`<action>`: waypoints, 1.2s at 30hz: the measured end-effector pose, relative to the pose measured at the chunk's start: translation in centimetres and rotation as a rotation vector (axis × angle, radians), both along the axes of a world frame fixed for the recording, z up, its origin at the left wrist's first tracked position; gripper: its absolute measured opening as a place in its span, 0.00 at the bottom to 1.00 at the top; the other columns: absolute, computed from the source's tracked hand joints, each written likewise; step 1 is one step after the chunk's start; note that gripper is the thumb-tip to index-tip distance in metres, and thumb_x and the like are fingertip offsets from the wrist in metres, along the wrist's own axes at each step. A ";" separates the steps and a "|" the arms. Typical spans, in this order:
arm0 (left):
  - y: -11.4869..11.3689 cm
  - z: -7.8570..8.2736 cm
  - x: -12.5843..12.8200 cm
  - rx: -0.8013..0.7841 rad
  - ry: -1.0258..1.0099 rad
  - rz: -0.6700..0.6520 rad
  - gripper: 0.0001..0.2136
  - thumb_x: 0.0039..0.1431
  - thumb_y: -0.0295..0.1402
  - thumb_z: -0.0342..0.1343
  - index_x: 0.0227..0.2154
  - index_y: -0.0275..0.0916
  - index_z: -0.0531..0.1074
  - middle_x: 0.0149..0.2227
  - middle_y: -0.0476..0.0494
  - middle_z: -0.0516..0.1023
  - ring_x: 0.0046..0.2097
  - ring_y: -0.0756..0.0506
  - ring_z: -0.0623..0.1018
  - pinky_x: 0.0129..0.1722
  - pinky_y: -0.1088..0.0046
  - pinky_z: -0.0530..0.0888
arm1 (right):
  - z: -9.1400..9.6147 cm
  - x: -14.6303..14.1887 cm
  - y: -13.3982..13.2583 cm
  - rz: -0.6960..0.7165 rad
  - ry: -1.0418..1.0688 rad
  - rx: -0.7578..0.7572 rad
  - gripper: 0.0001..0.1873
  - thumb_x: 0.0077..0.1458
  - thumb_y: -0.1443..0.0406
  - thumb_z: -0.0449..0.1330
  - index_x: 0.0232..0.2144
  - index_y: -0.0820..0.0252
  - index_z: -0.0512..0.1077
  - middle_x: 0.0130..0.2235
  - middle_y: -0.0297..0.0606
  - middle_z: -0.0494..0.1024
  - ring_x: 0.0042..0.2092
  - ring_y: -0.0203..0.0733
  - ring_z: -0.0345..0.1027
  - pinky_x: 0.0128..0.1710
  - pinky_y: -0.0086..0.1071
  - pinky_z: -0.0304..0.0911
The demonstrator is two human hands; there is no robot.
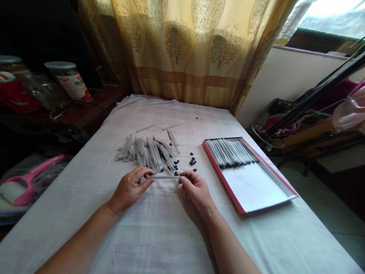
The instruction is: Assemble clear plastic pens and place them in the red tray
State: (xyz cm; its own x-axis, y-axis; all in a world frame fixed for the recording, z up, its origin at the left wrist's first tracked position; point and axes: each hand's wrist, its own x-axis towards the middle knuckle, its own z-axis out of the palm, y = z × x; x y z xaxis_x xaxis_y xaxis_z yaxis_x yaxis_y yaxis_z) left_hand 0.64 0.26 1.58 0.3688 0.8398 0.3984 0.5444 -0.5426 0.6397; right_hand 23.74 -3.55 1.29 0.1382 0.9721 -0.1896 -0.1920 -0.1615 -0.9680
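A thin clear pen tube (165,177) lies level between my two hands, just above the white cloth (159,228). My left hand (129,188) pinches its left end with curled fingers. My right hand (195,188) pinches the right end, where a small black tip shows. Right behind the hands is a loose pile of several clear tubes and pen parts (148,152). Several small black caps (193,161) are scattered to the right of the pile.
A shallow red-edged box lid (265,194) at the right holds a row of finished pens (230,152). Two loose tubes (158,127) lie farther back. Jars (70,80) stand on a dark shelf at left, a pink tool (28,179) below. Curtain behind, cables at right.
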 end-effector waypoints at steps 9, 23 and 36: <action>7.7 1.2 -5.7 0.255 0.407 0.385 0.17 0.59 0.38 0.56 0.50 0.40 0.73 0.55 0.32 0.71 0.55 0.32 0.71 0.54 0.51 0.67 | -0.3 0.5 0.3 -0.056 0.045 0.008 0.19 0.40 0.53 0.68 0.31 0.60 0.73 0.23 0.33 0.75 0.20 0.30 0.58 0.17 0.24 0.50; 3.8 0.2 -5.0 0.419 0.453 0.200 0.13 0.65 0.41 0.51 0.36 0.41 0.78 0.41 0.42 0.82 0.44 0.38 0.79 0.48 0.58 0.71 | -0.4 0.5 0.2 -0.026 0.061 0.003 0.19 0.40 0.54 0.68 0.30 0.60 0.73 0.23 0.33 0.76 0.20 0.30 0.58 0.18 0.24 0.50; -0.6 -0.6 -1.2 0.218 0.177 0.086 0.14 0.66 0.42 0.50 0.42 0.41 0.77 0.36 0.44 0.80 0.37 0.47 0.80 0.38 0.75 0.74 | -0.5 0.7 0.0 -0.069 0.162 0.055 0.17 0.42 0.55 0.69 0.30 0.61 0.74 0.23 0.32 0.74 0.20 0.29 0.58 0.17 0.23 0.49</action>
State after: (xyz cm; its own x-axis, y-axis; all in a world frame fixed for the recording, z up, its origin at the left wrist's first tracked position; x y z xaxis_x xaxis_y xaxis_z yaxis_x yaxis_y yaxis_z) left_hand -0.60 -0.37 0.96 0.3799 0.7725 0.5088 0.6870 -0.6040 0.4040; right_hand 24.46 -3.51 0.76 0.1774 0.9708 -0.1615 -0.3545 -0.0900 -0.9307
